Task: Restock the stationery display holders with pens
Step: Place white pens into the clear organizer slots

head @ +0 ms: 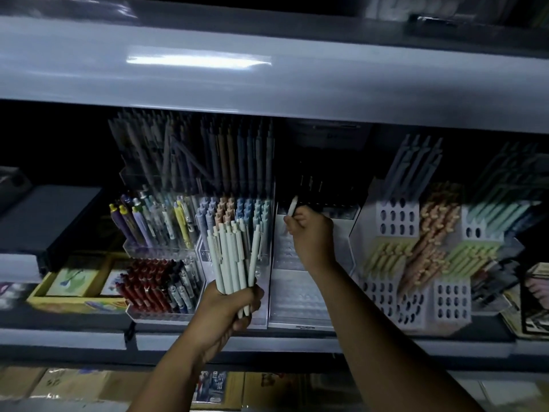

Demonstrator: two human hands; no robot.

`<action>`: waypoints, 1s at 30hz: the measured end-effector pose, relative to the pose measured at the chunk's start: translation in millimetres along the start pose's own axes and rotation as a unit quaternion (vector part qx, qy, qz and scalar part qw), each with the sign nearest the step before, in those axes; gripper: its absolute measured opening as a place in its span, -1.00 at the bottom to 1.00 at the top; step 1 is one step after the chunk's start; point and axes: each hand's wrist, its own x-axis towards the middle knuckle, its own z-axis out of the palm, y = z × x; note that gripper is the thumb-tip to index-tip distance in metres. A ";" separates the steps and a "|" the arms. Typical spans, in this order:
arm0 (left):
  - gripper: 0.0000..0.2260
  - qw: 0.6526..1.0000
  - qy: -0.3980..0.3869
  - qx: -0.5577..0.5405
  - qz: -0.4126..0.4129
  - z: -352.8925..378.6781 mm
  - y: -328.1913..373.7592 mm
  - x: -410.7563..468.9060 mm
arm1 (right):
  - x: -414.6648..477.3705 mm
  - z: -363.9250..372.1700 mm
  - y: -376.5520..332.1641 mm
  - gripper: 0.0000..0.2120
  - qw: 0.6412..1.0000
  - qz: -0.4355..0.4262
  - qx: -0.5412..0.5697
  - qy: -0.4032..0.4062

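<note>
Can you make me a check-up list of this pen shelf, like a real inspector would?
Surface: grey shelf, dimly lit, crowded with pen holders.
Job's things: bundle of pale pens; single pale pen; white tiered holder, front rows look bare.
Clutter: yellow box and dark box at the left.
Hands: left hand grips the bundle; right hand pinches the single pen over the tiered holder.
Cables: nothing seen.
Surroundings: upper shelf overhead; cardboard boxes below.

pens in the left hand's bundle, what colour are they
The bundle of pens in the left hand is pale mint green and off-white; head view.
</note>
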 end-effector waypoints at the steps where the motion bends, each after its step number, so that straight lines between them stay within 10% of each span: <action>1: -0.56 1.000 -0.001 0.002 0.002 0.2 0.0 -0.2 | 0.9 1.8 0.0 -0.78 1.000 -0.005 -0.012 -0.013; 11: -0.59 1.000 -0.005 0.024 0.011 6.8 1.9 -3.6 | -5.1 18.9 6.9 -0.87 0.995 0.039 -0.080 -0.047; 18: -0.65 1.000 -0.003 0.014 0.012 8.4 3.5 -3.7 | -5.3 27.0 14.0 -0.53 0.997 0.035 -0.075 -0.010; 30: -0.75 1.000 -0.019 -0.010 0.020 13.6 5.6 2.5 | -16.2 0.7 -21.9 -0.88 0.980 0.170 0.071 -0.076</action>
